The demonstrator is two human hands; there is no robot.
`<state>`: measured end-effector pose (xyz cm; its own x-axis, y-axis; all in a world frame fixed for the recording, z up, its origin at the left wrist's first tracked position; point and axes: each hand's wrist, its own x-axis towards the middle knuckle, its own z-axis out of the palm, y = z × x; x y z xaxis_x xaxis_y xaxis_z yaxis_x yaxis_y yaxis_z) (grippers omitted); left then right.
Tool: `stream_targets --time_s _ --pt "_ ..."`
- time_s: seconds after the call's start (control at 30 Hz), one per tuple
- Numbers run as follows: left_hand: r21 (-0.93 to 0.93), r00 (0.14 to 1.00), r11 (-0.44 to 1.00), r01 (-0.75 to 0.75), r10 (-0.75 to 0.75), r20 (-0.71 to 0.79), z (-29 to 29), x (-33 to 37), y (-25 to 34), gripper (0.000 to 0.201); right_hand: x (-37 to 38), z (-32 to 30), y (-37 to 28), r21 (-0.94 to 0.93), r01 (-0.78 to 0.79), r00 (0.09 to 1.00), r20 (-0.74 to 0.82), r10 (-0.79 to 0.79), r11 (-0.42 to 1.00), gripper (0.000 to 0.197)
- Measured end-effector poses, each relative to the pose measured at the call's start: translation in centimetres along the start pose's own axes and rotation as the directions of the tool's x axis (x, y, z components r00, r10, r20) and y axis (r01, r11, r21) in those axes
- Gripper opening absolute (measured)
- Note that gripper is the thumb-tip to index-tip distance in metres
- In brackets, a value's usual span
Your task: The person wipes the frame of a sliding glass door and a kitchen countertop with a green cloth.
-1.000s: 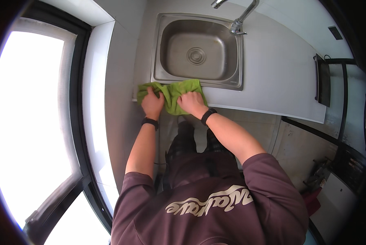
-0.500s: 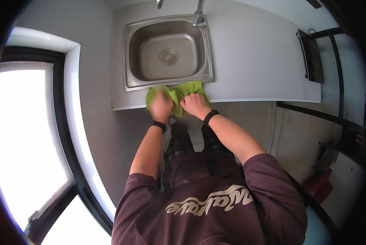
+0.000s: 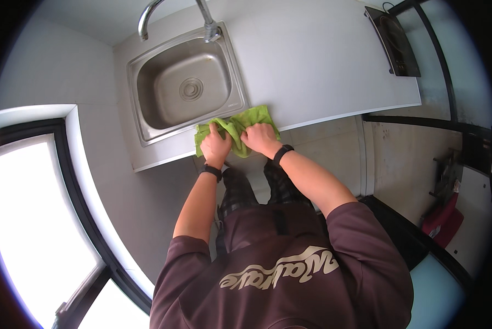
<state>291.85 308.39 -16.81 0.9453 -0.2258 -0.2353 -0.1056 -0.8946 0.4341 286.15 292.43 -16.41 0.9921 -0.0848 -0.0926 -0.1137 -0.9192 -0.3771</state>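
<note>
A green cloth (image 3: 253, 115) lies bunched across the front edge of the light counter (image 3: 306, 66), just below the sink. Both of my hands grip it. My left hand (image 3: 216, 147) is closed on its left part, near the sink's front rim, with the thumb showing on top. My right hand (image 3: 261, 138) holds the right part, its knuckles up and fingertips tucked into the folds. Between the hands the cloth is creased and hangs a little over the edge.
The steel sink (image 3: 141, 130) is set into the counter, with a chrome tap (image 3: 211, 32) at its back right. A black cooktop (image 3: 395, 44) stands at the counter's right end. At left is a bright, black-framed window (image 3: 32, 208). A red object (image 3: 443, 222) sits far right.
The view has turned, so the sink and counter appear tilted and shifted left, and more of the tap shows. Both hands keep hold of the green cloth with little visible movement.
</note>
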Motion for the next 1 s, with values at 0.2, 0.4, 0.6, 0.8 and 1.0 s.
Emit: stream_targets --time_s 0.2,0.4,0.6,0.8,1.0 --pt "0.033 0.998 0.998 -0.044 0.042 0.046 1.1 0.1 3.0 0.047 -0.7 -1.4 3.8 -0.002 -0.069 0.998 0.000 0.069 0.998 0.034" --pt "0.025 0.990 0.991 -0.135 0.134 0.034 2.8 0.3 5.4 0.047 -1.6 -3.1 7.3 -0.033 -0.143 0.989 -0.053 0.141 0.989 0.036" --pt "0.018 0.982 0.985 -0.173 0.170 0.087 4.1 0.2 8.6 0.047 -2.8 -5.3 11.1 -0.033 -0.218 0.970 -0.118 0.213 0.975 0.035" --pt "-0.002 0.962 0.966 -0.258 0.257 0.093 6.0 -0.3 12.3 0.050 -3.7 -7.0 15.4 -0.048 -0.273 0.955 -0.134 0.265 0.961 0.036" --pt "-0.112 0.941 0.953 -0.281 0.296 0.163 7.3 0.0 16.0 0.047 -4.5 -8.9 20.2 -0.035 -0.309 0.942 -0.147 0.301 0.950 0.035"
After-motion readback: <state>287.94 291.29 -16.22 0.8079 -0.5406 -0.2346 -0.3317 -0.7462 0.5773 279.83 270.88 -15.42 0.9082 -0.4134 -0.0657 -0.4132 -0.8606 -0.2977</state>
